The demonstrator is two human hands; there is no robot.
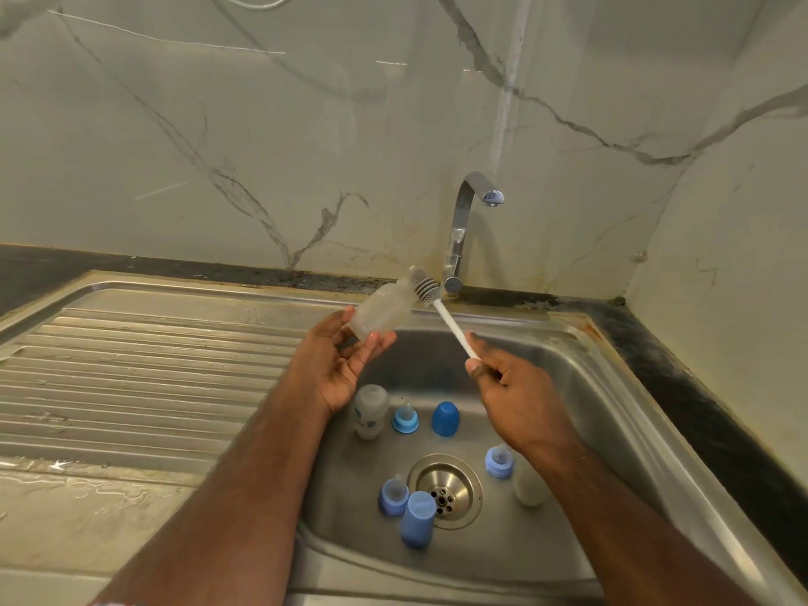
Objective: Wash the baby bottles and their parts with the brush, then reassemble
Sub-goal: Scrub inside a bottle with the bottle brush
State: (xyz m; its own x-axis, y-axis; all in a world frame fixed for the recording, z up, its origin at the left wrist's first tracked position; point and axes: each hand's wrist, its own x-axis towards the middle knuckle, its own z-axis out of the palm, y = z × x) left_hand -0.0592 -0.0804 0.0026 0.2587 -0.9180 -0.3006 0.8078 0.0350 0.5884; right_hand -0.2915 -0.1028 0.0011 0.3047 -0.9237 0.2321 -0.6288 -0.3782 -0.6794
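Over the steel sink (581,387), the left hand (336,365) holds a clear baby bottle (384,310) by its base, fingers curled round it, the bottle tilted with its mouth up and away toward the tap (470,220). The right hand (511,382) pinches the white handle of the brush (441,312), whose grey ribbed head lies against the bottle's neck, at or just beside the mouth. In the basin lie another clear bottle (370,411), a third bottle (527,485) partly hidden under the right forearm, three blue nipple rings (405,418) and two blue caps (445,418) around the drain (445,492).
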